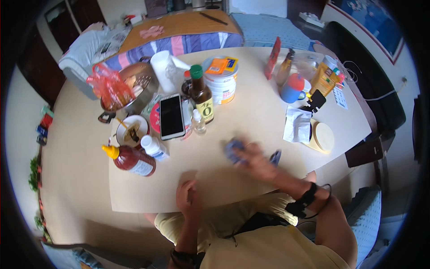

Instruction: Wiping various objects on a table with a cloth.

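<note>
My right hand (253, 159) is blurred and closed on a crumpled blue-grey cloth (234, 150) at the middle of the pale table (215, 168). Just right of its fingers lies a small dark blue object (275, 157), too small to name. My left hand (187, 195) rests at the table's near edge with its fingers curled; nothing shows in it. Beyond the cloth stand a small clear spray bottle (199, 122) and a dark sauce bottle with a green cap (202, 97). A white smartphone (172, 116) with a dark screen lies left of them.
At left are a squeeze bottle with a yellow tip (134, 161), a white pill bottle (154, 148), a bowl (146, 125) and a steel pot (147, 97) with a red bag. A white tub (221, 84) stands behind. At right are a blue-and-red container (292, 89), a white packet (297, 124) and a cream-lidded container (324, 137).
</note>
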Motion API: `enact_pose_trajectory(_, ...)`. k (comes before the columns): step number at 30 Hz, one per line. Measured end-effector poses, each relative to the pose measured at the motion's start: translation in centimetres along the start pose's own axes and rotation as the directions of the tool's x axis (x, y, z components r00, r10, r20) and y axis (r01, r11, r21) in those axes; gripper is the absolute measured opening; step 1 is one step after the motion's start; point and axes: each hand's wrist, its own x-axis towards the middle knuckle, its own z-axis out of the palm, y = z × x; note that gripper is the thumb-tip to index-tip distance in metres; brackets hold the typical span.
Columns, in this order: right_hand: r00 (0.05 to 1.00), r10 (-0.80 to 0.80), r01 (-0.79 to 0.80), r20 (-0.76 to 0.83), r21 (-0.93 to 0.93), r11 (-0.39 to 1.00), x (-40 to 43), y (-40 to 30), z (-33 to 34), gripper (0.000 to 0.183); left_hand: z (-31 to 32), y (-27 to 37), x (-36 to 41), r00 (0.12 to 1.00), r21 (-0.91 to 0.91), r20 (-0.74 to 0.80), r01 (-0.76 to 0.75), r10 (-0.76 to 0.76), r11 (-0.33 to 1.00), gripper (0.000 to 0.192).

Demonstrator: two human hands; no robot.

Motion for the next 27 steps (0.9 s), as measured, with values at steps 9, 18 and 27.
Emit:
enact_pose_trajectory(9, 0.899, -0.426, 0.434, 0.097, -0.082, 0.897, 0.4, -8.6, 2.4, 0.058, 0.4, -0.9, 0.2, 0.998, 0.089, -0.061, -0.01, 0.015, 0.996, 0.023)
enact_pose_trajectory(18, 0.987, 0.063, -0.105, -0.148, -0.297, 0.949, 3.7, 6.3, -2.2, 0.046, 1.0, 0.6, 0.7, 0.99, 0.264, -0.027, -0.124, 0.136, 0.957, 0.025)
enact_pose_trajectory(27, 0.92, 0.339, -0.386, -0.196, -0.307, 0.87, 15.0, 11.7, -1.2, 0.059, 1.4, 0.7, 0.6, 0.992, 0.339, -0.043, -0.1, 0.121, 0.936, 0.022)
